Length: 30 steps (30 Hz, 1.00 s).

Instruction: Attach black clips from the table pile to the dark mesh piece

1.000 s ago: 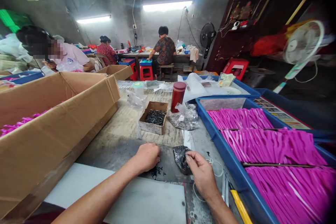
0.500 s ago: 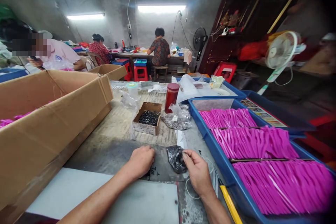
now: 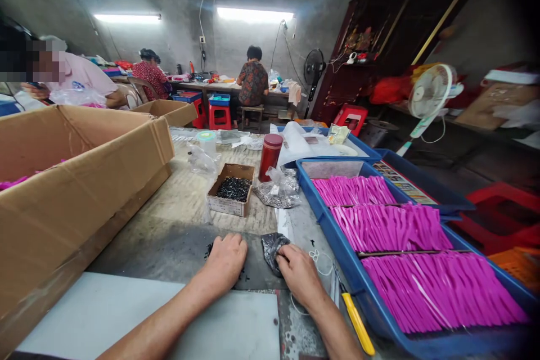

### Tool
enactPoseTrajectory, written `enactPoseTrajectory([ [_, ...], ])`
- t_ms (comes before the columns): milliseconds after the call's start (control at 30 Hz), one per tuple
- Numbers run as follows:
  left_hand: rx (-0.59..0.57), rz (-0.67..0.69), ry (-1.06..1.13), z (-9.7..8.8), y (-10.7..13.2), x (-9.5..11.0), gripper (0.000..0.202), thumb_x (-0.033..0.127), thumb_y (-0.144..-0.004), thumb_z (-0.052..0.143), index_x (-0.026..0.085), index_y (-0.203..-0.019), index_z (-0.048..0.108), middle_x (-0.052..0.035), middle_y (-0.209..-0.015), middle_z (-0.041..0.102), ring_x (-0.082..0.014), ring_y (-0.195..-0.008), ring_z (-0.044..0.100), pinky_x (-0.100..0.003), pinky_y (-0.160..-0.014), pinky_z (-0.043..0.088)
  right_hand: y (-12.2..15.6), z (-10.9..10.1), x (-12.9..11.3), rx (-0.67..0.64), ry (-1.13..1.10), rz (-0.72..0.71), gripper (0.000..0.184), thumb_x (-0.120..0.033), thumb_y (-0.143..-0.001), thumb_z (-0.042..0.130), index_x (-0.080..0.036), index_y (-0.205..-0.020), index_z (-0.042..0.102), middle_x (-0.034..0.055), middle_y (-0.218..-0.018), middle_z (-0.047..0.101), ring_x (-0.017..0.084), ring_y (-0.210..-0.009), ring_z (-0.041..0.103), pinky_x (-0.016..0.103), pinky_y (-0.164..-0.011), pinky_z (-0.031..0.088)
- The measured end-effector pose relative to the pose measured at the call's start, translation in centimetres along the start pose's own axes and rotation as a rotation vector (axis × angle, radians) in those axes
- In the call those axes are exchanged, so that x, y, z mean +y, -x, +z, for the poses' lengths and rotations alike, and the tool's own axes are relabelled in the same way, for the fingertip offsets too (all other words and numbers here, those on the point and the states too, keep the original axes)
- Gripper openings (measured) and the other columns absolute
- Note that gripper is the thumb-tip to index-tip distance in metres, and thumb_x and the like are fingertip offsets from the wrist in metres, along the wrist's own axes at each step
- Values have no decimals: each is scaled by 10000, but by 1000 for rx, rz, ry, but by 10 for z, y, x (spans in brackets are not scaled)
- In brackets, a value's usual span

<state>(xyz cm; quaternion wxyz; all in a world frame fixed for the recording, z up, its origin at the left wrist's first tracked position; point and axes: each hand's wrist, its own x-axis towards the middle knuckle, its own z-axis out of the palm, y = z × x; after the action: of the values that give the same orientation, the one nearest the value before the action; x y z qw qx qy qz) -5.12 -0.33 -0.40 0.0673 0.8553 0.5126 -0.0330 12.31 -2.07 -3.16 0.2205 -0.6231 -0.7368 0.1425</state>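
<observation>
My left hand [image 3: 225, 261] rests knuckles-up on a dark mat [image 3: 177, 247], fingers curled over small black pieces [image 3: 208, 248] scattered there. What it holds, if anything, is hidden. Just to its right, my right hand [image 3: 299, 275] is closed on a crumpled black plastic bag [image 3: 270, 247] lying on the mat. A small cardboard box of black pieces [image 3: 231, 189] stands beyond both hands. Next to my right hand, a blue tray [image 3: 337, 236] holds rows of magenta strips [image 3: 388, 228].
A big open cardboard box [image 3: 76, 180] fills the left side. A red flask [image 3: 270, 157], clear bags of small parts [image 3: 280, 191] and a yellow-handled tool [image 3: 356, 323] lie nearby. A white sheet [image 3: 126, 315] covers the near edge. Other people sit at benches behind.
The view has swung right and tilted. Both hands have drawn slightly closer together, and my right hand now presses down onto the black bag instead of pinching its edge.
</observation>
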Motion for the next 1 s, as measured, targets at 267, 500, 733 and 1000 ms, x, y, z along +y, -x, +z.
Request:
enactPoseTrajectory([
  [267, 16, 15, 10, 0, 2, 2, 253, 91, -773, 264, 151, -779, 509, -76, -854, 525, -205, -794, 447, -315, -650, 288, -1, -1, -10, -109, 282, 16, 142, -132, -722, 432, -197, -709, 558, 33, -774, 591, 188, -777, 523, 276, -631, 278],
  [500, 71, -16, 209, 1, -1, -2, 187, 160, -772, 314, 161, -722, 494, -35, -753, 527, -173, -729, 464, -275, -626, 311, 2, 1, -7, -87, 295, -2, 130, -121, -736, 425, -185, -722, 538, 46, -776, 581, 196, -766, 512, 284, -636, 269],
  [733, 214, -21, 885, 2, -6, -10, 151, 220, -740, 389, 165, -607, 436, 46, -528, 428, -93, -525, 403, -192, -505, 303, 3, 0, -7, -34, 159, 7, 151, -112, -753, 384, -178, -721, 516, 33, -734, 598, 176, -727, 525, 271, -635, 282],
  [1000, 96, -154, 1566, 7, -10, -10, 192, 292, -649, 544, 140, -693, 437, 62, -491, 438, -48, -413, 379, -152, -400, 276, 4, 0, -4, 24, -18, -30, 214, -110, -749, 355, -184, -816, 545, 32, -782, 613, 177, -774, 534, 284, -664, 311],
])
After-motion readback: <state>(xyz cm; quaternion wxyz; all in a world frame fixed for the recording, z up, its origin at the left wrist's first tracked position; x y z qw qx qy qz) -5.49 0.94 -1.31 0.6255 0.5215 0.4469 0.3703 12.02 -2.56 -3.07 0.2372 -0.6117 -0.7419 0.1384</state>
